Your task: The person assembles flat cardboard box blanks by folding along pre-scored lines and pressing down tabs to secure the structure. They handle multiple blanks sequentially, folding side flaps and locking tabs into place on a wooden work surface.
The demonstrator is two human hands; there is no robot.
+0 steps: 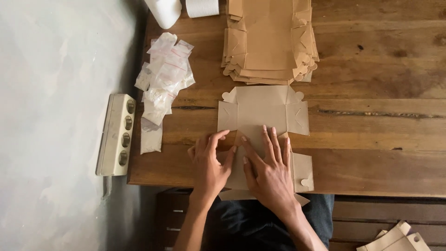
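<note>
On wooden table (pixel 371 153), flat tan die-cut box blank (pixel 260 111), left hand (pixel 211 165), right hand (pixel 269 169), fingers spread, pressing creases

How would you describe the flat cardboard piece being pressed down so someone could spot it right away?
On the wooden table, look at the near edge, just below the tall stack of box blanks. The single box blank lies alone there, with the left hand and right hand flat on it; unlike the stacked ones, its flaps are partly folded.

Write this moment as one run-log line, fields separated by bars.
left hand: pressing flat brown cardboard box blank | right hand: pressing same blank | surface: wooden table
</note>
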